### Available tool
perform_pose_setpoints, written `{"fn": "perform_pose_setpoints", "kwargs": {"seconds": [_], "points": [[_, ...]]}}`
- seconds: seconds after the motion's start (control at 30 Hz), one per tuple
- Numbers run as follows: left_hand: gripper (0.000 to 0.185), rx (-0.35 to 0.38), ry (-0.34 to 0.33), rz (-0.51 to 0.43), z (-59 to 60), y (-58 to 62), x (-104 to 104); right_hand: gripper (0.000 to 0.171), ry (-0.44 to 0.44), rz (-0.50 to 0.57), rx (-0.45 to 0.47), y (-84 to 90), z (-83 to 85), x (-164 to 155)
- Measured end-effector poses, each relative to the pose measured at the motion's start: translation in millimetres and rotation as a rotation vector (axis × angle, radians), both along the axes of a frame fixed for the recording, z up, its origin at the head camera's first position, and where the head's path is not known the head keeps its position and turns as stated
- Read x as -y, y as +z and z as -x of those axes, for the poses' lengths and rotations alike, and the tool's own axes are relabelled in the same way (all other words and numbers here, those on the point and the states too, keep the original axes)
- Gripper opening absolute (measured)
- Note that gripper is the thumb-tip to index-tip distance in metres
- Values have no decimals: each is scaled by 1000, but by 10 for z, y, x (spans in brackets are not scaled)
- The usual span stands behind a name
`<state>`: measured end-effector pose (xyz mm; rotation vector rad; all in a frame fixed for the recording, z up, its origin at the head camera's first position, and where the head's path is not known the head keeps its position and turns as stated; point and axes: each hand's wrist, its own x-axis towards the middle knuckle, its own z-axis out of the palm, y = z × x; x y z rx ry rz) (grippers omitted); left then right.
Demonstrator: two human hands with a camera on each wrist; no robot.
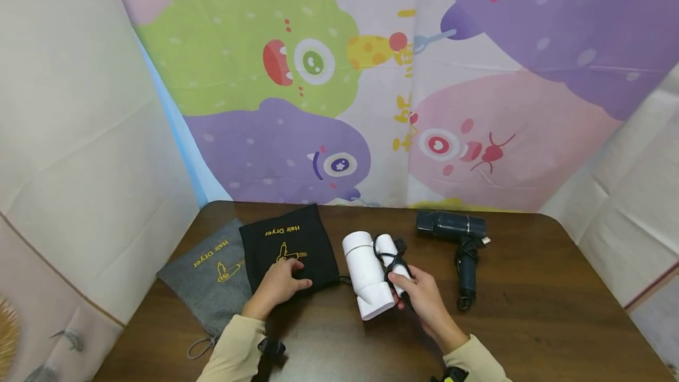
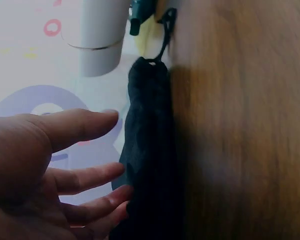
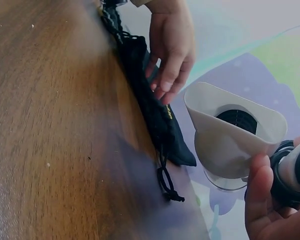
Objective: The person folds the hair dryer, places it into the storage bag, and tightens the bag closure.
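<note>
My right hand [image 1: 427, 305] grips a white hair dryer [image 1: 366, 270] by its folded handle, which has a black cord wound round it. In the right wrist view the dryer's flat nozzle [image 3: 235, 117] faces the camera. Over a black drawstring pouch [image 1: 318, 252] printed "Hair Dryer" in yellow, my left hand [image 1: 281, 285] reaches with fingers spread and loosely bent. Its fingertips [image 2: 121, 192] are right at the pouch's cloth in the left wrist view. A grey pouch [image 1: 204, 276] with the same print lies left of the black one, partly under it.
A dark hair dryer [image 1: 451, 226] with its cord wrapped round the handle lies at the right of the brown wooden table [image 1: 530, 323]. Behind the table hangs a cloth [image 1: 254, 152] with cartoon monsters, and pale panels stand at both sides.
</note>
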<state>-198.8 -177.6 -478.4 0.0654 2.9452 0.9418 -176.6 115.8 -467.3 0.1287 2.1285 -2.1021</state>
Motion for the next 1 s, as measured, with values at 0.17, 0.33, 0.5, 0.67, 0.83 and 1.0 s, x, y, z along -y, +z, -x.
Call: {"fn": "perform_pose_setpoints", "kwargs": {"seconds": [0.17, 0.33, 0.5, 0.67, 0.83, 1.0], "points": [[38, 0, -95, 94, -6, -69, 7, 21, -10, 1, 2, -9, -4, -6], [36, 2, -142, 147, 8, -121, -1, 20, -18, 3, 11, -16, -12, -8], [33, -17, -147, 156, 3, -128, -2, 20, -17, -10, 13, -15, -25, -1], [30, -45, -154, 124, -15, -115, 11, 20, -19, -20, 20, -20, -42, 3], [21, -52, -151, 111, -9, -91, 33, 21, -10, -28, 19, -40, -44, 2], [12, -37, -111, 103, 6, -90, 57, 19, 10, -18, 32, -54, -49, 21]]}}
